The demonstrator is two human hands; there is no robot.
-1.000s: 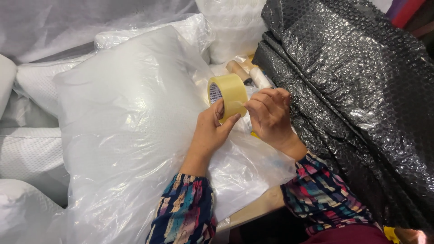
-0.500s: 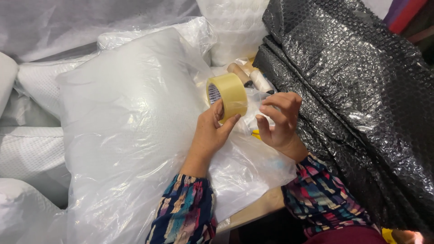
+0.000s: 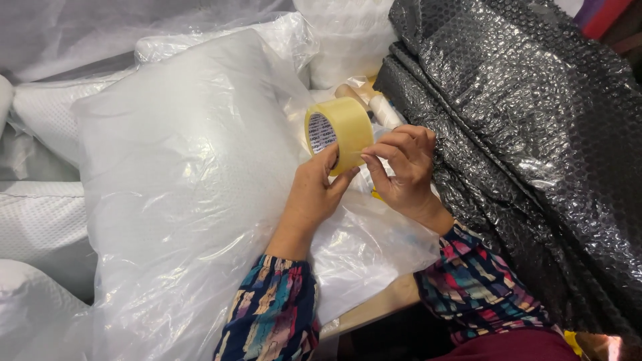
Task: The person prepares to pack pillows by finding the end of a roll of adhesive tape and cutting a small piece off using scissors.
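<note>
Head view: left hand (image 3: 313, 194) clamped on tape roll (image 3: 339, 134), thumb against its lower rim, roll held upright above bagged pillow (image 3: 180, 180). Right hand (image 3: 401, 170) close beside, fingertips (image 3: 372, 155) pinched at the roll's outer face. Hands nearly touching across the roll. Black bubble wrap (image 3: 528, 134) heaped just right of the right hand. More bagged pillows (image 3: 47, 214) at left.

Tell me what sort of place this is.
Probably a packing station: white pillows in clear plastic bags, a heap of black bubble wrap, and a roll of packing tape in both hands.
</note>
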